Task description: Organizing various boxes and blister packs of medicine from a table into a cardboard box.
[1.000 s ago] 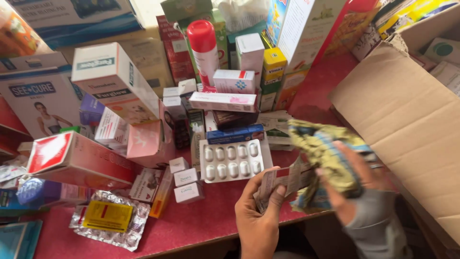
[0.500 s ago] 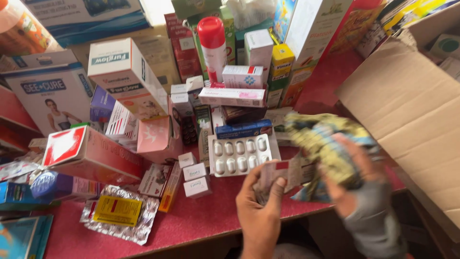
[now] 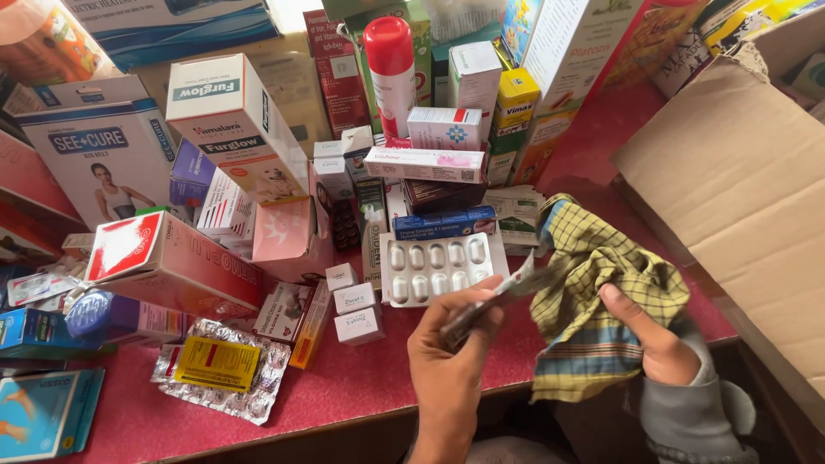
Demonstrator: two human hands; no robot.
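Since the earlier frames, drifting rightward and a touch upward: left hand (image 3: pixel 451 361) now sitting below the white blister pack (image 3: pixel 436 268) rather than beside it, and checked cloth (image 3: pixel 601 301) now spread wider and clearer over the right hand (image 3: pixel 657 344). Pinching a thin foil strip (image 3: pixel 494 301) between thumb and curled fingers of the left, closed firmly on it. Running the strip's long axis diagonally, low end at the left palm, high end pointing up and right toward the cloth, tip touching or just short of the fabric; hard telling which. Gripping the yellow-and-green cloth in the right, thumb pressed over the top of a fold, fingers hidden under the bunch, so shut on it. Keeping the two hands apart, though near, joined only by strip and cloth meeting between them. Lying nearer to the strip: the left, already holding it; the right just beside its free end. Holding both forearms up from the near edge of the red table (image 3: pixel 361 391), left wrist straight, right wrist in a grey sleeve (image 3: pixel 687 421) bent inward. Standing to the right, well apart from the strip: brown cardboard box (image 3: pixel 739 189). Crowding the far side: cartons and a red-capped spray can (image 3: pixel 389 73).
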